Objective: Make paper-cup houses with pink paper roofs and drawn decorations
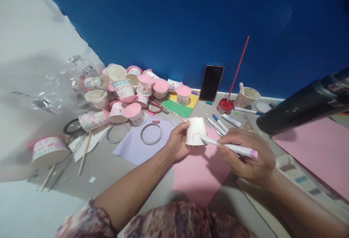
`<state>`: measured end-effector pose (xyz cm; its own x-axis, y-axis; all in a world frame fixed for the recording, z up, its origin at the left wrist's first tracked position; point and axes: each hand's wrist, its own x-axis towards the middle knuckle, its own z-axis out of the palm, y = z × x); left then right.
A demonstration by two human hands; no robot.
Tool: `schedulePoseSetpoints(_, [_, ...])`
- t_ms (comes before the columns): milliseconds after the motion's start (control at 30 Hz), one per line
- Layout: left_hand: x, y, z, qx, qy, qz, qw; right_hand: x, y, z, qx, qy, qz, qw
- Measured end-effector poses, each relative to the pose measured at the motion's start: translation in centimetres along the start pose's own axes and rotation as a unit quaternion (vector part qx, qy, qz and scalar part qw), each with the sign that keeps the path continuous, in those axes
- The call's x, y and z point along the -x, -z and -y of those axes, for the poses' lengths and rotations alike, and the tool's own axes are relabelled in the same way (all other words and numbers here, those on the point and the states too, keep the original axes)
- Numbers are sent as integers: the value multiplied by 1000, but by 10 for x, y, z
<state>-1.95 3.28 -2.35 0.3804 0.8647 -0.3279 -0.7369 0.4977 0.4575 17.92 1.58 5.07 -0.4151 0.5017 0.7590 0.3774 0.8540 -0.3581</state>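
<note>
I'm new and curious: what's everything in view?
cup: one, white, centre
marker: one, mostly white, against cup
decorated cups: many, white and pink, left
rings: three, grey and black, left
scissors: one, red, behind rings
plastic: some, clear, left
purple sheet: one, purple, left
pink sheets: two, pink, centre and right
other markers: several, white and blue, right
phone: one, black, against blue wall
pot: one, red, beside phone
stick: one, red, in pot
cylinder: one, black, right
left hand: one, holding cup
right hand: one, holding marker

Left grip [178, 141] on cup [195, 131], right grip [248, 158] on marker [240, 150], seemingly touching cup
</note>
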Motion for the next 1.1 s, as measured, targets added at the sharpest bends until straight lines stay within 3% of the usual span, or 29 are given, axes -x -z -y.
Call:
schedulePoseSetpoints(267, [-1, -1, 0, 7, 5, -6, 1000, -1, -2, 0, 0, 0, -29, 1000])
schedulePoseSetpoints(633, [-1, 2, 0, -2, 4, -2, 1000, -2, 3, 2, -44, -18, 40, 998])
schedulePoseSetpoints(933, [-2, 0, 1, 3, -4, -8, 1000, -1, -2, -1, -8, -12, -23, 1000])
schedulePoseSetpoints(1100, [-1, 0, 1, 10, 2, -11, 1000, 0, -3, -1, 5, -11, -28, 1000])
